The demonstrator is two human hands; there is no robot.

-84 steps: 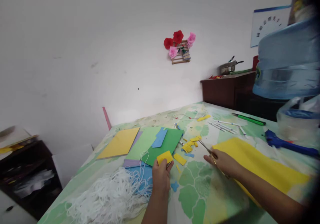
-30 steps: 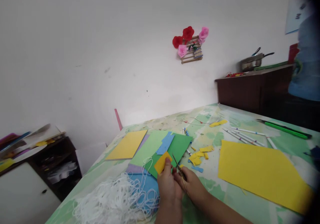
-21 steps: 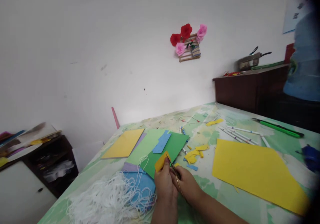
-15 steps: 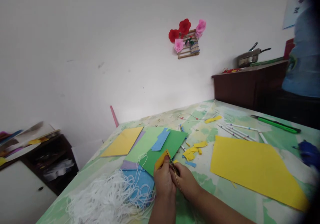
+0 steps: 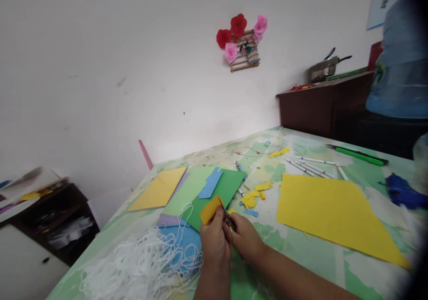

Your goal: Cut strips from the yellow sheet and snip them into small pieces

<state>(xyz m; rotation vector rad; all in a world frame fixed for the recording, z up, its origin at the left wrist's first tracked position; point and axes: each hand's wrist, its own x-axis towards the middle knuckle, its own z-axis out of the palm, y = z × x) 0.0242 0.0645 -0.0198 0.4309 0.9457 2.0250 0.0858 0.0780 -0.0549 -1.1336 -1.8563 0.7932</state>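
Observation:
Pinched in my left hand (image 5: 214, 235) is a small yellow paper piece (image 5: 209, 210), its free part sticking out to the upper left. My right hand (image 5: 245, 237) grips a pair of scissors (image 5: 230, 223), whose blades reach the right edge of that piece. The two hands touch near the front of the table. Below the yellow piece lies a dark green sheet (image 5: 230, 184), with a cut blue strip (image 5: 210, 183) on top of it. Yellow scraps (image 5: 251, 197) and a blue scrap (image 5: 250, 212) are scattered just beyond my right hand.
A tangle of white string (image 5: 133, 264) covers the front left. To the right lies a large yellow sheet (image 5: 327, 215); behind it are several white sticks (image 5: 309, 166) and a green utility knife (image 5: 359, 155). A yellow-orange sheet stack (image 5: 157, 188) sits at left.
The view has shifted slightly, so most things sit higher and further left. The yellow piece has turned, showing more of its flat face. Both hands keep their holds.

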